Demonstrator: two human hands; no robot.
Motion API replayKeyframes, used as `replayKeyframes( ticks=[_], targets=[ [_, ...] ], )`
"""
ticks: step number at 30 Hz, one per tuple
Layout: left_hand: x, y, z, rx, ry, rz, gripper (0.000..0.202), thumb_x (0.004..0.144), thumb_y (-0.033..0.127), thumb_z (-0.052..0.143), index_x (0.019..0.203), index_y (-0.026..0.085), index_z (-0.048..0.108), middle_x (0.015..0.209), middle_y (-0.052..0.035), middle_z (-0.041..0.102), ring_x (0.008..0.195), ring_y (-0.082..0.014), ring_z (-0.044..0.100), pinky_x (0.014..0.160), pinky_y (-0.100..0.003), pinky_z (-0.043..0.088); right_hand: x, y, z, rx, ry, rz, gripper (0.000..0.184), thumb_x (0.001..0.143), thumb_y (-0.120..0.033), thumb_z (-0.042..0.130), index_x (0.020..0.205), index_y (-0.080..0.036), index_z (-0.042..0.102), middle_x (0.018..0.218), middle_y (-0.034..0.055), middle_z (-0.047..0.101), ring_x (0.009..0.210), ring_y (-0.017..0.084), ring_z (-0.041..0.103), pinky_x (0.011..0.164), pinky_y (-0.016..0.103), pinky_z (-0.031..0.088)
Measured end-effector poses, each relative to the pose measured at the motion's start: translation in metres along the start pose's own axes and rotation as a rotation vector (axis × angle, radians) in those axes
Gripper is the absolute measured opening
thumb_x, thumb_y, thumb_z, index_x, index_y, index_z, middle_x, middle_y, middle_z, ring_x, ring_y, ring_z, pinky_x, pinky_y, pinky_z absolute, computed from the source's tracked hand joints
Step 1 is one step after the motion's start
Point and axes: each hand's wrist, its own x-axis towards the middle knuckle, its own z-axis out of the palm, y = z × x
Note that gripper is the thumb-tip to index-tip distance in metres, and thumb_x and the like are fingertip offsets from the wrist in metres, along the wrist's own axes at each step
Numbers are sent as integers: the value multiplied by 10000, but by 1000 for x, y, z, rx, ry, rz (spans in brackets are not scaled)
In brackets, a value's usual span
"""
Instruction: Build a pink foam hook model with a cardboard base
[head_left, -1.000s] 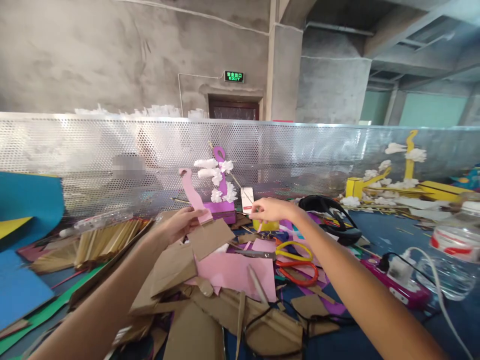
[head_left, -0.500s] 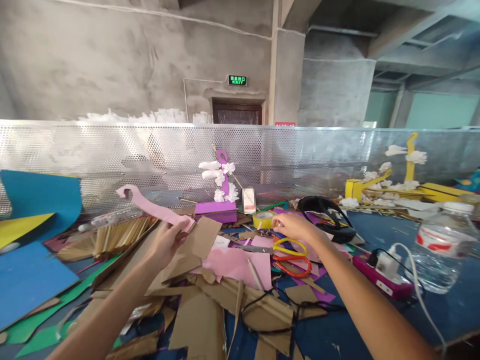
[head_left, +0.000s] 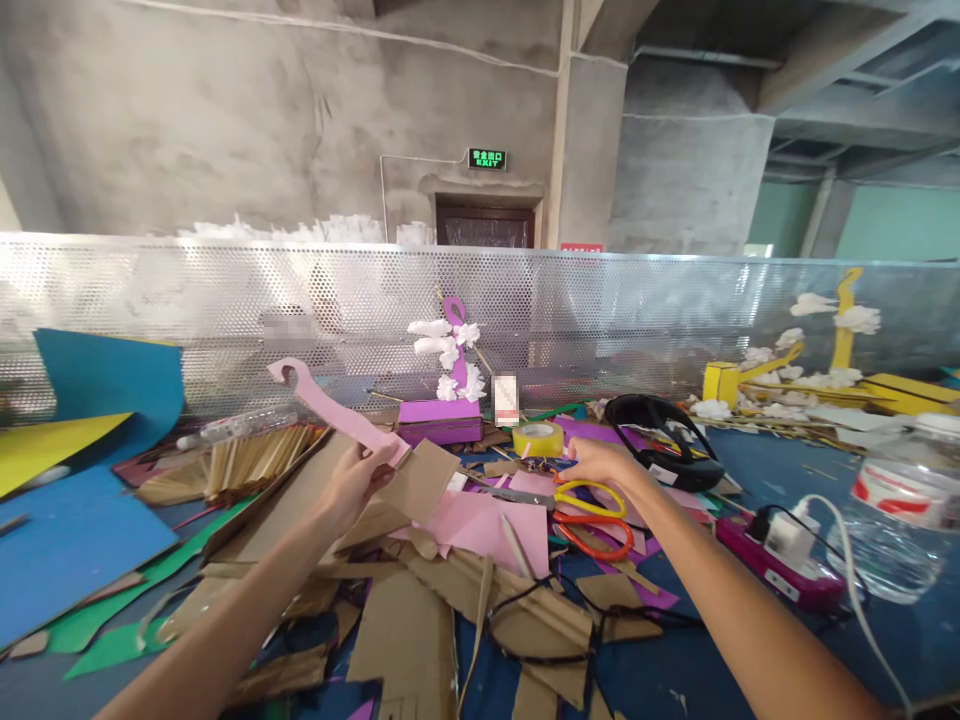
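My left hand [head_left: 358,484] pinches the lower end of a pink hook-shaped card cut-out [head_left: 330,408], which slants up to the left above a pile of brown cardboard scraps [head_left: 420,610]. My right hand [head_left: 601,462] is down on the table with its fingers curled at the yellow handle of the scissors [head_left: 583,499]; whether it grips the handle is unclear. A roll of yellow tape [head_left: 538,438] lies just behind that hand. A pink paper sheet [head_left: 480,524] lies between my hands.
A purple card stand with white paper flowers [head_left: 444,390] stands by the perforated metal screen [head_left: 600,310]. Orange scissors [head_left: 596,540], black headgear [head_left: 660,430], a pink power strip [head_left: 780,572], a water bottle [head_left: 896,520], bamboo sticks [head_left: 240,465] and blue card sheets [head_left: 67,530] surround the pile.
My left hand tipped the pink cut-out from upright to slanting left. My right hand dropped from near the small white tag down to the yellow scissors.
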Motion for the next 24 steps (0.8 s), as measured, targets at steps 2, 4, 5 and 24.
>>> replayKeyframes(
  ticks=[2,4,5,24],
  targets=[
    [-3,1,2,3,5,6,527,655,413,931,1022,171,642,961,-51,751,750,-140,700,668,-234,548,1,3,2,19,1,67,396,490,-279,902,581,-249,518,439,-66,468,458,162,469,495,303,388],
    [-5,3,4,9,6,9,518,666,412,925,1027,174,640,954,-40,742,734,-133,689,658,-231,548,2,7,3,56,27,126,431,471,-297,903,587,-248,491,439,-79,462,454,153,451,498,294,375],
    [-7,4,5,9,7,8,515,672,411,922,1033,176,640,957,-38,739,731,-130,686,654,-229,550,3,8,2,88,53,146,434,486,-313,893,607,-248,482,444,-88,461,456,150,450,503,286,373],
    [-10,-10,24,-125,10,-15,477,711,235,902,1080,206,602,1042,-52,769,731,-144,740,641,-231,592,-15,-57,-5,877,76,-126,528,677,-625,820,900,-197,605,749,1,620,685,167,595,687,320,492]
  ],
)
